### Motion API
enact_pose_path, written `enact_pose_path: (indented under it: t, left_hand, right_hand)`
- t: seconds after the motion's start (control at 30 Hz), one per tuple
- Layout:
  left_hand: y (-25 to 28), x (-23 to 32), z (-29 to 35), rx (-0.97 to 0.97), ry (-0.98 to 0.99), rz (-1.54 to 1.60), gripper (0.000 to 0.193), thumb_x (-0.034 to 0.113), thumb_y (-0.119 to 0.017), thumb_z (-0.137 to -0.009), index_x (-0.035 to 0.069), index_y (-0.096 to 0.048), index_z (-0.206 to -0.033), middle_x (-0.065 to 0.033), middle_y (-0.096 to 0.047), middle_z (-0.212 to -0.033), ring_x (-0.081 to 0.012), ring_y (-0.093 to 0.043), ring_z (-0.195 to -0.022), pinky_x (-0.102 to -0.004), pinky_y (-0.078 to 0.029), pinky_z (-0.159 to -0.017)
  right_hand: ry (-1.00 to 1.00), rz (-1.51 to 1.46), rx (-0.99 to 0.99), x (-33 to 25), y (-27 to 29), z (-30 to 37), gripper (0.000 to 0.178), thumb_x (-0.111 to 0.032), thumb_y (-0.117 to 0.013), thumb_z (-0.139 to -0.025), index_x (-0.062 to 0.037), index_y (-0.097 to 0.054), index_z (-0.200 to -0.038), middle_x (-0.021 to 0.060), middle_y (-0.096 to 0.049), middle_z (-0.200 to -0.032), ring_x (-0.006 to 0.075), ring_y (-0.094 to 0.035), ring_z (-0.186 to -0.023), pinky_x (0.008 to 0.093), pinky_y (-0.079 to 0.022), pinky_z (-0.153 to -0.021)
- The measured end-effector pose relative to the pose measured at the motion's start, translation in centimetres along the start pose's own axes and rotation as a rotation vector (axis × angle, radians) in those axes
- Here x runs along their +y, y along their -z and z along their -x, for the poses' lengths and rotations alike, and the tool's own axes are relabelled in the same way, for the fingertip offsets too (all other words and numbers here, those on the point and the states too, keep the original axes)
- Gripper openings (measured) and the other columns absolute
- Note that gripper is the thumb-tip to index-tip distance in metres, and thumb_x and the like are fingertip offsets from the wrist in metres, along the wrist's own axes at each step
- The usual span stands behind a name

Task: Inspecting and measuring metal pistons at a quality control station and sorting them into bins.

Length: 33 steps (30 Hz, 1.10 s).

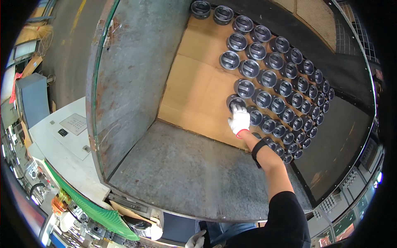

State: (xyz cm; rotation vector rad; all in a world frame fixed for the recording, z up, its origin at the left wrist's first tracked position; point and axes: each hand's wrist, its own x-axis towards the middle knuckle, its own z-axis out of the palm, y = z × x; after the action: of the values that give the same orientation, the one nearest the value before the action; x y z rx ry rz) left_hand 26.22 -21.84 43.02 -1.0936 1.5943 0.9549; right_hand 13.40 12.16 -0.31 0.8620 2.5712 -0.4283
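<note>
My right hand (239,119), in a white glove with a red cuff, reaches over a cardboard sheet (194,91). Its fingers are on the rim and top of a dark grey, piston-like metal cylinder (234,99), hiding part of it. That cylinder stands at the near left end of a block of similar cylinders (267,78), set in slanting rows. My left hand (196,239), also gloved, is low by my body at the bottom edge. Its fingers are only partly in view, and whether they hold anything is unclear.
A worn grey metal wall (136,53) rises left of the cardboard, and a grey metal ledge (186,173) lies in front. Dark panels (331,140) border the right side. A white cabinet top (70,132) and green mesh (91,211) are outside at left.
</note>
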Motion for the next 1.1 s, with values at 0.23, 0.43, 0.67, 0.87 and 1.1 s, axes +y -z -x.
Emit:
enact_pose_path:
  t: [0.23,0.43,0.67,0.87,1.1]
  left_hand:
    - [0.1,-0.1,0.6,-0.009,0.098,0.171,0.052,0.015,-0.079,-0.083,0.001,-0.058,-0.129,-0.0136,-0.062,-0.118,-0.0232,-0.059,-0.112,-0.0366,-0.049,-0.099]
    - [0.7,-1.9,0.5,0.017,-0.178,-0.058,0.057,0.014,-0.085,-0.076,0.001,-0.059,-0.125,-0.0172,-0.062,-0.115,-0.0301,-0.063,-0.105,-0.0436,-0.055,-0.09]
    - [6.2,-5.8,1.7,0.008,-0.226,-0.032,0.031,0.018,-0.063,-0.093,0.002,-0.067,-0.12,-0.0138,-0.071,-0.113,-0.0208,-0.067,-0.107,-0.0309,-0.05,-0.094]
    - [13.9,-12.6,3.4,0.219,-0.381,-0.062,0.042,0.038,-0.059,-0.095,0.007,-0.066,-0.122,-0.0148,-0.07,-0.115,-0.0265,-0.066,-0.109,-0.0353,-0.05,-0.094]
    - [24.8,-23.3,0.7,0.31,-0.369,0.238,0.044,0.037,-0.057,-0.097,0.005,-0.065,-0.126,-0.0114,-0.069,-0.12,-0.0207,-0.063,-0.113,-0.0312,-0.046,-0.099]
  right_hand:
    - [0.01,0.045,-0.044,0.6,-1.4,-0.1,0.049,-0.022,-0.064,-0.082,-0.0119,-0.059,-0.131,0.0144,-0.068,-0.109,0.0306,-0.059,-0.109,0.0427,-0.048,-0.083]
    - [0.096,0.066,-0.156,1.1,0.7,-1.1,0.057,-0.022,-0.066,-0.078,-0.0101,-0.057,-0.132,0.0205,-0.068,-0.112,0.0384,-0.064,-0.105,0.044,-0.053,-0.089]
    - [0.113,-0.091,-0.564,-0.6,6.2,4.9,0.052,-0.036,-0.067,-0.08,-0.009,-0.066,-0.124,0.0193,-0.067,-0.121,0.0344,-0.062,-0.116,0.0401,-0.048,-0.1]
    - [0.24,-0.513,-0.379,-3.9,14.9,9.4,0.037,-0.005,-0.065,-0.086,0.0009,-0.064,-0.123,0.0124,-0.071,-0.11,0.0189,-0.066,-0.102,0.0314,-0.05,-0.095]
    - [0.662,-0.618,-0.045,-19.6,27.0,20.6,0.041,0.0,-0.059,-0.093,0.0043,-0.054,-0.133,0.0156,-0.063,-0.127,0.0223,-0.061,-0.117,0.0354,-0.046,-0.104]
